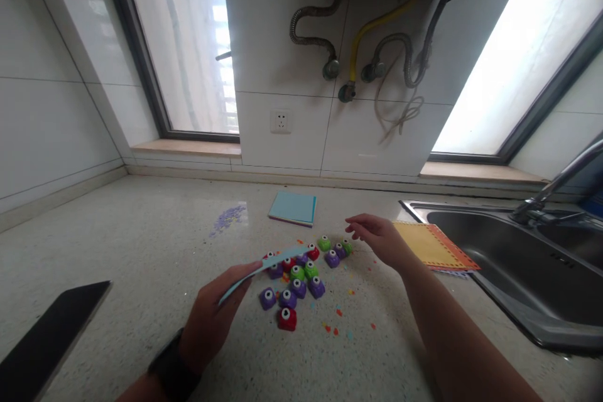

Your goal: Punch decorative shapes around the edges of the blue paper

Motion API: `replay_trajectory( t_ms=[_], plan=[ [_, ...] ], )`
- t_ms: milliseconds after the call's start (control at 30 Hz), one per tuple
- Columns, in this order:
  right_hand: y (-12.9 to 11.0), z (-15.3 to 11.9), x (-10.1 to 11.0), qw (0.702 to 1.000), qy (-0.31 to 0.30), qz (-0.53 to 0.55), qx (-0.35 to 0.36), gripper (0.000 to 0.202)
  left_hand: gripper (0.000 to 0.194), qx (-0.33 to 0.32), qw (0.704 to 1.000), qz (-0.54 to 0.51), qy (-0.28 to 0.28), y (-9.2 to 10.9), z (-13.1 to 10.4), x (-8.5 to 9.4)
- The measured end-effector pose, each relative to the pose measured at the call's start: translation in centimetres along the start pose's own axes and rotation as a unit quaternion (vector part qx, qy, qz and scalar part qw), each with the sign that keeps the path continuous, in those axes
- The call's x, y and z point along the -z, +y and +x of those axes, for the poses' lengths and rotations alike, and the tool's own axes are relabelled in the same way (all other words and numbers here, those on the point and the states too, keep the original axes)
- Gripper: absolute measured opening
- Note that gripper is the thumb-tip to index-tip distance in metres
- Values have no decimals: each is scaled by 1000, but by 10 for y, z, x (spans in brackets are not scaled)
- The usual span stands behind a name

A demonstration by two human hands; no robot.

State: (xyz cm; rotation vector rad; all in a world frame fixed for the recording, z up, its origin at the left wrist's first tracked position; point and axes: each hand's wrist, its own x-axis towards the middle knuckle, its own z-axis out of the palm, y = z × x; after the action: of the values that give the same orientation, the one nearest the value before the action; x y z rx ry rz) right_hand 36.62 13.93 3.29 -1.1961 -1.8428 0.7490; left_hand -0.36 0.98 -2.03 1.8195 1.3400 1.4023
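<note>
My left hand point(219, 304), with a dark band at the wrist, grips a light blue paper sheet point(277, 258) by its left end, tilted nearly edge-on above the counter. Under and around the sheet sit several small craft punches in purple, green and red, such as a red punch point(287, 320) at the front and a purple punch point(316, 287). To the right, my right hand point(372, 235) hovers over the counter with fingers apart and holds nothing. Nearest to it are a green punch point(347, 246) and a purple punch point(332, 258).
A stack of blue paper point(293, 208) lies near the wall. Purple confetti point(228, 220) is at the left, with coloured bits right of the punches. Yellow and orange sheets point(431, 245) lie beside the metal sink point(485, 257). A black flat object point(51, 339) occupies the left front.
</note>
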Motion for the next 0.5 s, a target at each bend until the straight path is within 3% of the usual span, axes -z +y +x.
replay_trajectory(
  t_ms=[67, 133, 200, 300, 500],
  plan=[
    [11, -7, -6, 1000, -7, -24, -3, 33, 30, 134, 987, -83, 25, 1, 1, -5],
    [11, -14, -12, 994, -47, -97, 0, 31, 34, 215, 956, -188, 67, 0, 4, -9],
    [3, -19, -16, 981, -79, -177, 10, 31, 37, 233, 921, -291, 112, -1, 7, -12],
    [-8, -21, -25, 950, -107, -292, 14, 33, 33, 242, 887, -362, 154, -2, 11, -13],
    [-7, -19, -45, 902, -124, -413, 27, 33, 26, 255, 865, -395, 176, -2, 13, -12]
  ],
)
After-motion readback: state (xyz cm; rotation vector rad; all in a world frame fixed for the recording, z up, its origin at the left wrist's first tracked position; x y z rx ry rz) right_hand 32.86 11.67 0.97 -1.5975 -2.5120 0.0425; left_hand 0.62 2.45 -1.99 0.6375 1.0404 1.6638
